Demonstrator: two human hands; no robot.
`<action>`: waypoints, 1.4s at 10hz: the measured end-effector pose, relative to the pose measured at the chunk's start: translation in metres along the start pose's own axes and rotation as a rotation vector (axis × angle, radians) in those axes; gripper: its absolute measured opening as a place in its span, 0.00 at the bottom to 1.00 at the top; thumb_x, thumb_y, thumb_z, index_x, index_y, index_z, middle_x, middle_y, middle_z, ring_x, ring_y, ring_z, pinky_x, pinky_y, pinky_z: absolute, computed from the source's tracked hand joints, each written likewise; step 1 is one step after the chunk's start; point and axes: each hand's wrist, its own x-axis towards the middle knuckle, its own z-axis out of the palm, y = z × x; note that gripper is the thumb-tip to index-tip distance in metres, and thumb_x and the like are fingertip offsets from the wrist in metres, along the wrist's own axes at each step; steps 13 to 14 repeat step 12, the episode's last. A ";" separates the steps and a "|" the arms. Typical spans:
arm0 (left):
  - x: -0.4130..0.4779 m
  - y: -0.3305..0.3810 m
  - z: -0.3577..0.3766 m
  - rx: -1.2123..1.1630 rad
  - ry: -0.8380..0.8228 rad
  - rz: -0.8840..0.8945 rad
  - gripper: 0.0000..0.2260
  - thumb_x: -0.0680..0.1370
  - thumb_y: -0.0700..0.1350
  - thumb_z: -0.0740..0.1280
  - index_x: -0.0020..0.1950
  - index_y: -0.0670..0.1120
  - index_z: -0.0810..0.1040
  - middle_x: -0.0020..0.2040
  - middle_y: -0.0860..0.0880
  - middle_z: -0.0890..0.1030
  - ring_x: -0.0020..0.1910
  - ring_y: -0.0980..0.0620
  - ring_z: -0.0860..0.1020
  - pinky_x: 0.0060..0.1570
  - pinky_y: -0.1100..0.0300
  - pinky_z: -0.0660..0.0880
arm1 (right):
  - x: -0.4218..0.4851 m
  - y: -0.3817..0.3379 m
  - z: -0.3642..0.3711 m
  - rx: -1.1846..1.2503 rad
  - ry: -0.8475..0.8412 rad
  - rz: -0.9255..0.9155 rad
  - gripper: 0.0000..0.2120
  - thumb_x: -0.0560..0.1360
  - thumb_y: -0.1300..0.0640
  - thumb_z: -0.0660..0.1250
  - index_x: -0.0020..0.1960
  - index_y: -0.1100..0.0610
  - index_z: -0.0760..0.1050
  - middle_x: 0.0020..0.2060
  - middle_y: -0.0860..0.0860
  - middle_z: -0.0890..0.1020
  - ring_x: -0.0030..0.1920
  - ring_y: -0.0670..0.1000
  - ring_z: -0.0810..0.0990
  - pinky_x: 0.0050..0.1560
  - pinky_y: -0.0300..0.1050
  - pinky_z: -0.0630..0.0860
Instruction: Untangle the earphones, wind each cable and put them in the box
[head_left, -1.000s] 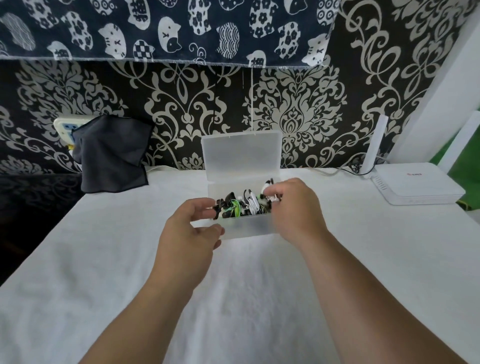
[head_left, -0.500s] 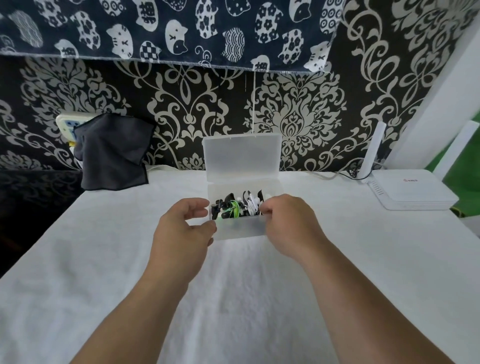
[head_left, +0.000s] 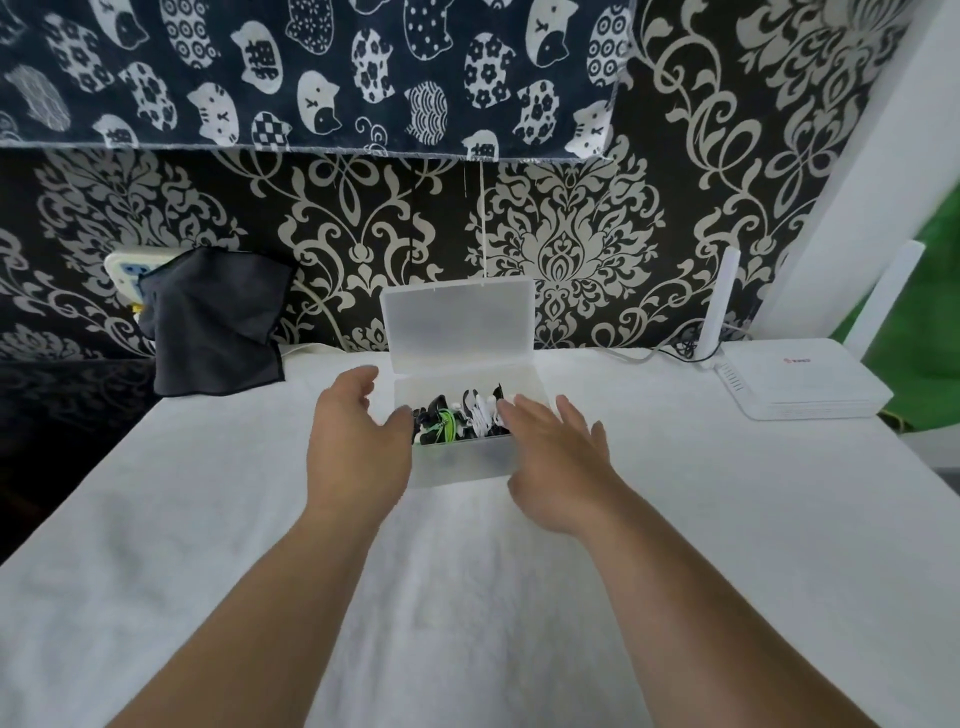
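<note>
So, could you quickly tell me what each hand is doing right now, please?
Left hand: open, holding nothing, beside the box.
Right hand: open, fingers spread, holding nothing.

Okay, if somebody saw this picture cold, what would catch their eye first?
Probably the two open hands, left hand and right hand, flanking a frosted plastic box in the middle of the white-covered table. Its lid stands up, and bundled black, white and green earphones lie inside. Behind, bold black-and-white damask wallpaper fills the wall, with a white router at the right.
</note>
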 end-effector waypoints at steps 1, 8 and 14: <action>0.021 0.019 0.007 0.041 -0.042 0.028 0.25 0.80 0.46 0.66 0.77 0.49 0.64 0.74 0.49 0.69 0.65 0.52 0.72 0.55 0.58 0.67 | 0.002 -0.001 0.005 0.049 -0.001 0.016 0.39 0.77 0.63 0.58 0.81 0.45 0.44 0.81 0.43 0.46 0.80 0.55 0.40 0.78 0.61 0.43; 0.026 -0.020 0.034 0.827 -0.393 0.436 0.28 0.82 0.62 0.48 0.81 0.53 0.52 0.82 0.48 0.50 0.81 0.47 0.46 0.78 0.45 0.51 | -0.008 0.007 0.010 0.139 0.146 -0.081 0.38 0.78 0.64 0.58 0.81 0.48 0.45 0.80 0.43 0.39 0.80 0.52 0.42 0.79 0.57 0.50; 0.025 -0.001 0.018 0.886 -0.418 0.432 0.32 0.81 0.64 0.51 0.81 0.50 0.49 0.82 0.47 0.49 0.80 0.46 0.46 0.78 0.43 0.49 | -0.049 -0.006 -0.064 0.651 0.584 -0.098 0.18 0.76 0.60 0.68 0.65 0.51 0.77 0.65 0.48 0.77 0.61 0.44 0.76 0.64 0.35 0.68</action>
